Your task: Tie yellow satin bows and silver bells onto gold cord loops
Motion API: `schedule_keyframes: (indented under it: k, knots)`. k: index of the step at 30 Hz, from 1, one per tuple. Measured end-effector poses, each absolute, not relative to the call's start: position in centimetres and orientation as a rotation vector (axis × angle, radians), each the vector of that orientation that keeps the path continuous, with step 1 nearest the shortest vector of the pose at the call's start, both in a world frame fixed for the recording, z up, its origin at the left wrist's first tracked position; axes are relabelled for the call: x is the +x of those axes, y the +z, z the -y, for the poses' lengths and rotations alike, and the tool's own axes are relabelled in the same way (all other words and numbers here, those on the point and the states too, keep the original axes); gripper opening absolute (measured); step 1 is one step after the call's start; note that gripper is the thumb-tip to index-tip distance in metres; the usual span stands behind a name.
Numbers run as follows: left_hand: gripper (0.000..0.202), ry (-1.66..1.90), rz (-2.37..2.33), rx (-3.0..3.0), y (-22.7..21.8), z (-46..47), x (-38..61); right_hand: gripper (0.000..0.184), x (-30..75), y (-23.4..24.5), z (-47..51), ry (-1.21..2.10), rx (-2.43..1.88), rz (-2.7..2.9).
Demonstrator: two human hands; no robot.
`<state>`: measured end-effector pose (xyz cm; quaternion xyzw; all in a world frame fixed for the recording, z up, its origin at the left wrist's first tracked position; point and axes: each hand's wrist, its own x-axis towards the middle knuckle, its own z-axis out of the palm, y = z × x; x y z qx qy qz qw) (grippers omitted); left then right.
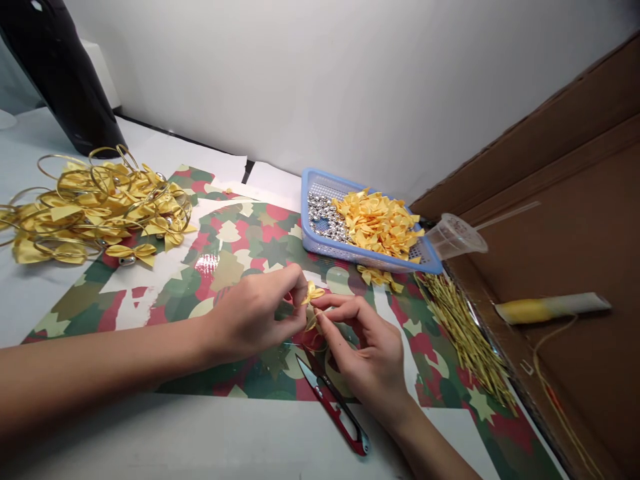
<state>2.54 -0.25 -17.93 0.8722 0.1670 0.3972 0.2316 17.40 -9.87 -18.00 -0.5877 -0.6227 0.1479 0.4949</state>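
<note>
My left hand (255,313) and my right hand (365,353) meet over a printed paper sheet (235,283) with a red, green and cream tree pattern. Their fingertips pinch a small yellow ribbon bow (311,295) between them. Thin thread may run from the bow, but it is too fine to follow. Red-handled thread snips (334,408) lie open-bladed just below my right hand. A blue plastic basket (320,176) beyond my hands holds silver jingle bells (325,217) and loose yellow ribbon pieces (377,223).
A heap of yellow bows on gold wire rings (95,207) lies to the left. On the right are a bundle of thin gold strips (465,340), a tipped plastic cup (455,237) and a cardboard box wall (545,200) holding a yellow-and-silver tube (553,308). A black object (60,80) stands at the back left.
</note>
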Motion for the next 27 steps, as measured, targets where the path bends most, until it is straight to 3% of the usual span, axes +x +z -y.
schedule_keyframes:
  k: [27]
  knots:
    - [0.01,1.029,-0.508,2.34,-17.84,-0.06,2.19,0.018,17.09,-17.53,9.09,0.296,-1.365,1.58]
